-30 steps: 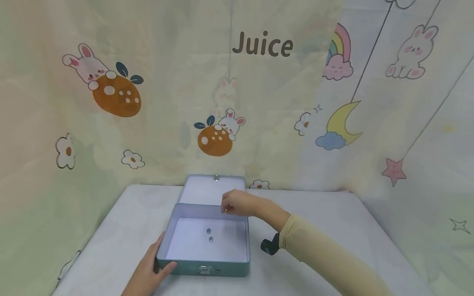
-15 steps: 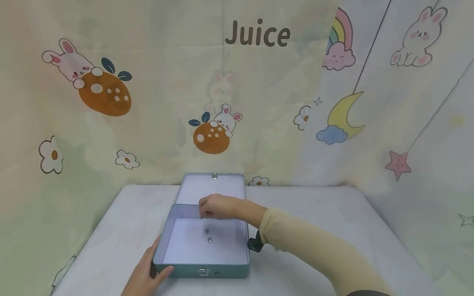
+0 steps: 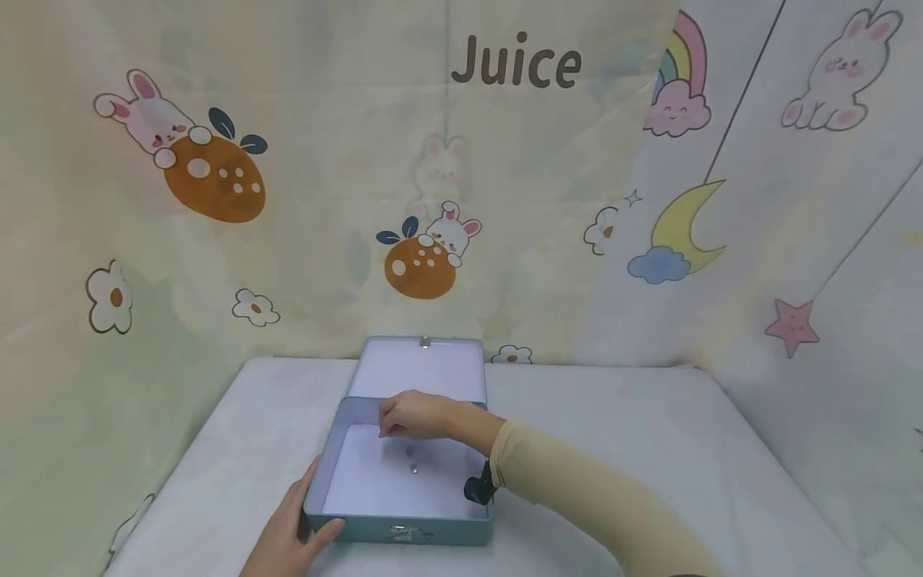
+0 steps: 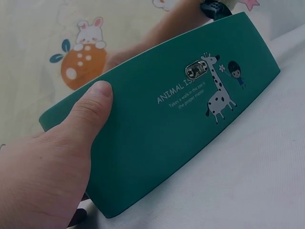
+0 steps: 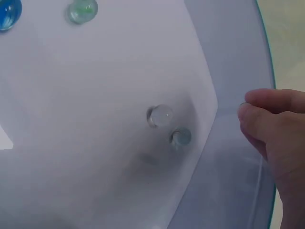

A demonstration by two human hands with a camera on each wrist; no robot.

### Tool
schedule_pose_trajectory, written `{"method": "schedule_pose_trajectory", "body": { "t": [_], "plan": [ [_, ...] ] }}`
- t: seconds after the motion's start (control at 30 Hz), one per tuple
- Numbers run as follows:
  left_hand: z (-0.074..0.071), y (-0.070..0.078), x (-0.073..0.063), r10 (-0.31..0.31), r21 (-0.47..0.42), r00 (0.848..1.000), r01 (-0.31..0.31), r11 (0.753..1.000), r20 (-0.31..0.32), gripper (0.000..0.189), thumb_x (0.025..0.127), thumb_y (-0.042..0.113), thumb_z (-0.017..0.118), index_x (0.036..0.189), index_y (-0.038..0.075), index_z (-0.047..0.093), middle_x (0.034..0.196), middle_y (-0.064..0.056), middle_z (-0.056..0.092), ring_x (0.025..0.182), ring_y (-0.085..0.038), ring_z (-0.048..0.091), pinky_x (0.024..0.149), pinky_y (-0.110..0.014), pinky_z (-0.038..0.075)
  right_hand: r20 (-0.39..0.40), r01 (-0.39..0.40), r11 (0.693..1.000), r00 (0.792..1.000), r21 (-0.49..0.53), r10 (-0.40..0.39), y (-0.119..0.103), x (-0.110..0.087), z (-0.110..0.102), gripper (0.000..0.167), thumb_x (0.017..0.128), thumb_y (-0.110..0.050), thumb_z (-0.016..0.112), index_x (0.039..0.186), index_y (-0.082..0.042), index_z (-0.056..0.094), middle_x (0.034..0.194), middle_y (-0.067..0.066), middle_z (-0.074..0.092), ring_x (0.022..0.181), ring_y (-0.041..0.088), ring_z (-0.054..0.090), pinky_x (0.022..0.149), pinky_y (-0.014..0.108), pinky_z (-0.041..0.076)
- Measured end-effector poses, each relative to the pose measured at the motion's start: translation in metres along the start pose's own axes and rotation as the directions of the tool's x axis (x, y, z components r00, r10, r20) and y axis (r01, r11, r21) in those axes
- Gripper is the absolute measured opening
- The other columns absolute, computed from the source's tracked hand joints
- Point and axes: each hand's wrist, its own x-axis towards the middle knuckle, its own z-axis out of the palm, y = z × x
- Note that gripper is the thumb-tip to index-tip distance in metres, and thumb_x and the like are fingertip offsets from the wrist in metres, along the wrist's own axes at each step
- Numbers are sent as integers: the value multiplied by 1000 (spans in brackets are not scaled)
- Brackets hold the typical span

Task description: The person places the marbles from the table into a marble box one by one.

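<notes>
A shallow green tin box (image 3: 368,525) with a white inside stands open on the table, lid leaning back. My left hand (image 3: 288,525) grips its front left corner, thumb on the printed green front (image 4: 143,143). Over the back left part of the box is my right hand (image 3: 421,414), fingers curled and thumb meeting the index fingertip; no object shows between them. In the right wrist view a clear marble (image 5: 162,115) and a pale teal marble (image 5: 182,137) lie near a corner. Farther off are a green marble (image 5: 83,10) and a blue marble (image 5: 8,13).
The lid (image 3: 425,369) reaches toward the patterned curtain (image 3: 519,200) behind the white table (image 3: 613,449). A black wrist camera (image 3: 478,487) on the right wrist hangs over the box's right side.
My right hand has moved left and lower over the box, from its back right side to its back left part. The left hand has kept its grip on the corner.
</notes>
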Motion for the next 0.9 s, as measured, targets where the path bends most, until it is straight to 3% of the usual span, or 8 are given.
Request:
{"method": "schedule_pose_trajectory", "body": {
  "t": [0.27,0.63,0.9],
  "plan": [
    [1,-4,0,39,-5,999,-39,999,-29,86,86,42,67,151,8,21,140,-23,44,127,-44,45,99,-64,38,80,-53,998,995,-41,56,3,6,14,13,91,-14,63,100,-16,72,98,-8,65,90,-2,60,77,2,45],
    [4,-8,-1,84,2,993,-84,996,-78,85,86,38,69,151,11,22,139,-20,46,127,-38,46,99,-60,38,123,-14,990,992,-144,32,-2,11,24,8,91,-19,64,90,-20,72,84,-12,63,73,-4,51,67,5,44],
    [3,-2,-1,19,-6,1000,-19,1000,-13,88,88,47,63,153,11,16,144,-22,39,132,-45,39,104,-65,33,164,-15,991,986,-136,37,0,10,29,13,91,-19,63,101,-20,73,93,-10,67,86,-3,60,76,6,47]
  ]
}}
